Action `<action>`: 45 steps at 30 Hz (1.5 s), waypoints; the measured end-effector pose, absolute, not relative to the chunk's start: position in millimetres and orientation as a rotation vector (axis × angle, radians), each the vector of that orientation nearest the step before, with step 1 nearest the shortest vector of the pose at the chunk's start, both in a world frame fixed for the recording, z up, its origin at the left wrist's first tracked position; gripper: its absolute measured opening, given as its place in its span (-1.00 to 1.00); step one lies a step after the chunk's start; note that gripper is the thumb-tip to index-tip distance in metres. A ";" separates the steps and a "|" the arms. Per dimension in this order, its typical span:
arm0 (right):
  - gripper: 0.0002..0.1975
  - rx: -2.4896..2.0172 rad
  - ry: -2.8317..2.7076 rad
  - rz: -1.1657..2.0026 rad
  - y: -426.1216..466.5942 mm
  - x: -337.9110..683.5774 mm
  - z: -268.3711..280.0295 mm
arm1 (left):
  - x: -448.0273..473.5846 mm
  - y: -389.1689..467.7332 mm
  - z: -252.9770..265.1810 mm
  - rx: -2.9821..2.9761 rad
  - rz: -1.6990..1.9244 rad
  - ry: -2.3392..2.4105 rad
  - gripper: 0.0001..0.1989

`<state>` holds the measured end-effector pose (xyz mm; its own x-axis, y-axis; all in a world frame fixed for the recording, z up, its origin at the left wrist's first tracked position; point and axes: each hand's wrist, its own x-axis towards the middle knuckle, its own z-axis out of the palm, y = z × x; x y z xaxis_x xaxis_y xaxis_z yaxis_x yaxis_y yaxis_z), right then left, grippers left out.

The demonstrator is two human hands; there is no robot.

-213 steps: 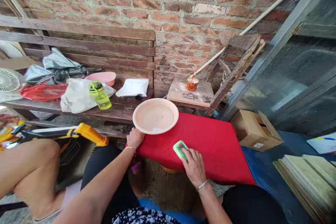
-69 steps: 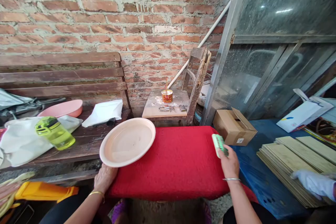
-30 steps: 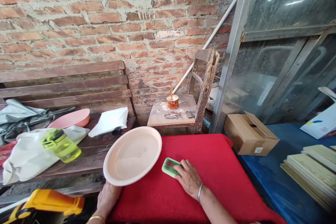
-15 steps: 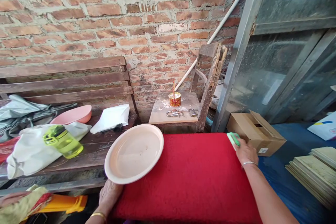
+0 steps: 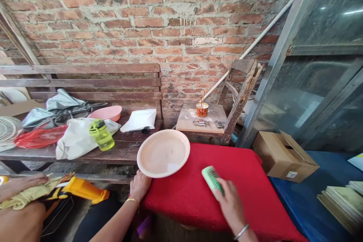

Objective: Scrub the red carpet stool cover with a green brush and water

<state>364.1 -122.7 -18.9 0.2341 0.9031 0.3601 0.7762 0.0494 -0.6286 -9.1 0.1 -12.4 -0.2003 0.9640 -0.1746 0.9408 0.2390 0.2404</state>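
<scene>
One brush (image 5: 210,180), pale green, is in the right hand (image 5: 233,206), thumb and fingers closed about its near end. It is over the middle of the red cloth (image 5: 181,196), right of the basin (image 5: 159,147); whether it touches the cloth I cannot tell. The left hand (image 5: 140,186) is at the cloth's left edge, by the basin's near rim; its fingers are partly hidden, so I cannot tell whether they are wide or gripping. The basin is at the cloth's far left corner. On the far chair (image 5: 183,124) are a tin (image 5: 202,111) with red sticks and two padlocks (image 5: 200,123). Right of the cloth is a carton (image 5: 279,153). Near left, another person's hand (image 5: 25,186) is on a yellow rag (image 5: 28,196).
</scene>
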 end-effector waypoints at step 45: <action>-0.47 -2.354 -1.466 -0.396 -214.2 517.5 -17.0 | 4.7 -1.3 11.0 1.650 0.128 2.258 -0.50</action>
<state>517.5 -214.2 -17.0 0.4291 0.8069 0.4059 0.9015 -0.4106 -0.1368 4.7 -1.3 11.0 -0.2676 0.9385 -0.2182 0.9080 0.3214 0.2689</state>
